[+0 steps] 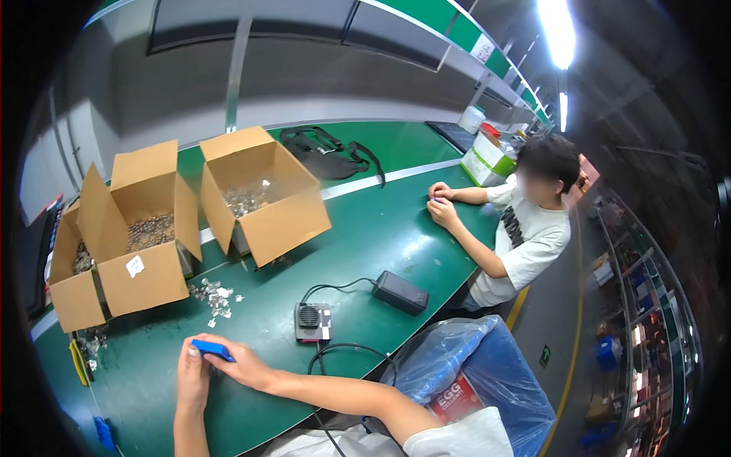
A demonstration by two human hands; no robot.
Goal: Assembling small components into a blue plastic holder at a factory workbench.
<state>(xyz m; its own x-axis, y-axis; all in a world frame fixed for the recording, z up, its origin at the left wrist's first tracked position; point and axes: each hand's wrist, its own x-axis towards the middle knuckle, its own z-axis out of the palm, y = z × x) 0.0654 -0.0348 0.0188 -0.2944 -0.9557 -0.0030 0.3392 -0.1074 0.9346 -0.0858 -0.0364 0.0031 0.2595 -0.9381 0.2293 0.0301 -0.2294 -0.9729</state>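
Above the near left part of the green table, my two hands are together around a small flat blue block (214, 349). My right hand (245, 367) closes on it from the right, fingers along its near side. My left hand (193, 373) meets its left end, the thumb bent up against it. A small pale spot shows at that thumb tip; whether it is a nail or a metal part I cannot tell. Just beyond the hands lies a loose heap of small silvery metal pieces (216, 297). To their left are yellow-handled pliers (78, 362).
Open cardboard boxes (145, 282) of small metal parts line the far left. A small device with a round grille (313, 322) and a black power adapter (400, 292) are cabled together. A blue-lined bin (502, 373) stands right; a co-worker (533, 213) sits beyond.
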